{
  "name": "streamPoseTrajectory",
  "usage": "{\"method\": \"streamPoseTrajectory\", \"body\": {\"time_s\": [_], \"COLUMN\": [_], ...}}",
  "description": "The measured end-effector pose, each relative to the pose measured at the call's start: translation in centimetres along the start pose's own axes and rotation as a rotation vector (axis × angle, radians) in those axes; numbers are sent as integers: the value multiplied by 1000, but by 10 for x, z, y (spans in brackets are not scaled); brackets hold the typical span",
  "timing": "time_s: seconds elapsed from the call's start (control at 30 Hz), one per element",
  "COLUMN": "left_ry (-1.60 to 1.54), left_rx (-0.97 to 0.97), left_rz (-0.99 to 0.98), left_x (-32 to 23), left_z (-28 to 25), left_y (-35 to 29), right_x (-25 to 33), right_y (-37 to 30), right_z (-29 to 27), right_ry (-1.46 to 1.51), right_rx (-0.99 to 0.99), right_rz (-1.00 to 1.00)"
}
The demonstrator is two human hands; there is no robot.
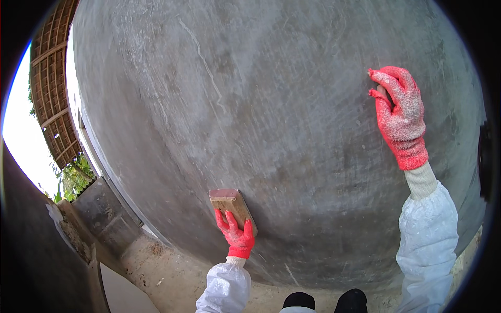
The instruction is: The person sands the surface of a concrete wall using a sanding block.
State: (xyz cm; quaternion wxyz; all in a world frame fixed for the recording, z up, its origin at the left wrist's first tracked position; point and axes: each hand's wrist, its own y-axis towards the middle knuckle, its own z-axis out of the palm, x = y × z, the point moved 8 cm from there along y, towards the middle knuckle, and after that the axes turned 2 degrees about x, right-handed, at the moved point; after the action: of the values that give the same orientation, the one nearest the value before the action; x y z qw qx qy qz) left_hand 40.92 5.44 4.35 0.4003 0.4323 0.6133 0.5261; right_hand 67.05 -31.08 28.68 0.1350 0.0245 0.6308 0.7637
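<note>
A grey cement wall (pixel 292 130), smooth with pale streaks and scratches, fills most of the head view. In a red glove, my left hand (pixel 239 239) grips a sanding block (pixel 232 204), a flat wooden piece with a reddish sheet showing at its upper end. The block lies against the lower part of the wall. Higher up on the right is my right hand (pixel 399 104), in a red glove coated with pale dust. Its fingers curl close to the wall around something small and brownish that I cannot make out. White sleeves cover both forearms.
Bare, dusty ground (pixel 162 268) runs along the wall's foot, with my dark shoes (pixel 351 301) at the bottom. On the left stand a low grey wall (pixel 104 214), a white panel (pixel 122 292) and green plants (pixel 75 182). A woven roof (pixel 52 83) overhangs at upper left.
</note>
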Motion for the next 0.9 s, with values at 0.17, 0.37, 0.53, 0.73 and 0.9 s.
{"method": "streamPoseTrajectory", "body": {"time_s": [0.17,0.37,0.53,0.73,0.9], "left_ry": [-1,-18,-12,4,-68], "left_rx": [-58,-74,-10,-183,-133], "left_rz": [-93,-100,-145,-145,-43], "left_x": [-5,-11,5,-28,-37], "left_z": [-7,1,1,-21,-3], "left_y": [109,88,-10,228,168], "right_x": [2,-2,4,1,-1], "right_y": [-1,-3,-1,-1,-3], "right_z": [-3,-1,0,-4,-2], "right_ry": [-26,-32,-18,-39,-59], "right_rx": [37,51,23,31,37], "right_rz": [0,21,4,17,2]}}
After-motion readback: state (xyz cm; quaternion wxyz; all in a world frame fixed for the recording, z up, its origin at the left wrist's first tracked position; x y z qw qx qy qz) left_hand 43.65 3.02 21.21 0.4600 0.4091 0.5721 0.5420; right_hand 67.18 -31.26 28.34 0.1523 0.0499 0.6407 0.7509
